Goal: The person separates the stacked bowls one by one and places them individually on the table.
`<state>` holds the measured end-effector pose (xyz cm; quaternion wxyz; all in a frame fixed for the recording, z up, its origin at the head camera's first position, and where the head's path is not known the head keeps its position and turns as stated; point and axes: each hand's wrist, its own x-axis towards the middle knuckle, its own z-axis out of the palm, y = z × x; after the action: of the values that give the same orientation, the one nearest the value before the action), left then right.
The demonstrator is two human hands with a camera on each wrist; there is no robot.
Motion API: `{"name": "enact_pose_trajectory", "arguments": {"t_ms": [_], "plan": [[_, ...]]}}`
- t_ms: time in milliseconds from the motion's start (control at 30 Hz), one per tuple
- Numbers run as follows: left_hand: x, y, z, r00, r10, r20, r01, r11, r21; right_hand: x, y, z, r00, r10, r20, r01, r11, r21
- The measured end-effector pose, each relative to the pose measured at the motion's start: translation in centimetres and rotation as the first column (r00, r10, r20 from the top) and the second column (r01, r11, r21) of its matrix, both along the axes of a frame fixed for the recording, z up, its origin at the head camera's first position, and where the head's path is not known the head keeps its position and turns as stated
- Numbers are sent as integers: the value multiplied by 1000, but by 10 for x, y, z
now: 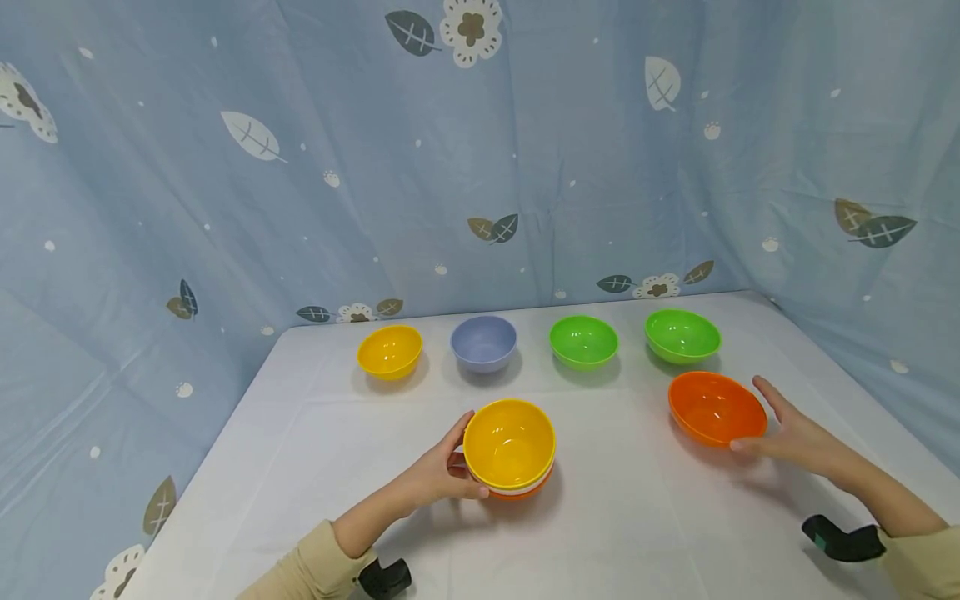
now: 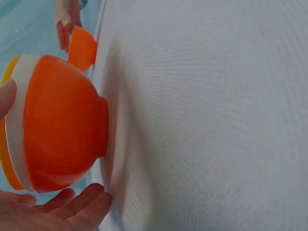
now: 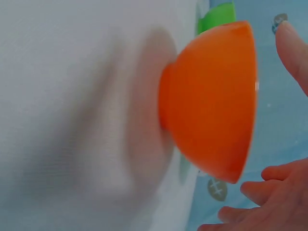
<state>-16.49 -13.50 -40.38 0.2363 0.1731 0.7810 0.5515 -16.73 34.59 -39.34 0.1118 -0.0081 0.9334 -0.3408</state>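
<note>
Near the middle of the white table stands a stack of bowls: a yellow bowl on top, a white bowl showing as a band, and an orange bowl at the bottom. Around the stack's left side lies my left hand, thumb at its near side, fingers extended. Whether the fingers press on it is hard to tell. A separate orange bowl sits upright at the right. My right hand is spread beside that bowl's right side, thumb and fingers apart; in the right wrist view they show a gap from it.
Along the back of the table stand a yellow bowl, a blue-purple bowl and two green bowls, the right one close behind the separate orange bowl. A patterned blue curtain hangs behind the table and at both sides.
</note>
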Motion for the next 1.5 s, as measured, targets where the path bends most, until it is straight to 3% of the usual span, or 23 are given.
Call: {"name": "enact_pose_trajectory", "arguments": {"t_ms": [200,433,667,800,1133,1500], "plan": [[1,0,0,999,-21,-34,22,1000,20,2,-6,8,998,30,-59,-31,999,-15],[0,2,-1,999,23,24,-23,999,29,3,-24,20,998,6,-68,-9,999,-50],[0,1,-2,999,19,27,-20,999,45,7,-48,25,994,53,-97,-67,987,-148],[0,0,-3,1000,17,17,-18,999,47,10,-61,28,989,76,-126,-93,987,-134],[1,0,-4,1000,24,11,-25,999,41,10,-96,32,945,183,-273,-223,967,-124],[0,0,-4,1000,26,16,-27,998,55,6,-124,22,924,249,-291,-316,924,-213]]}}
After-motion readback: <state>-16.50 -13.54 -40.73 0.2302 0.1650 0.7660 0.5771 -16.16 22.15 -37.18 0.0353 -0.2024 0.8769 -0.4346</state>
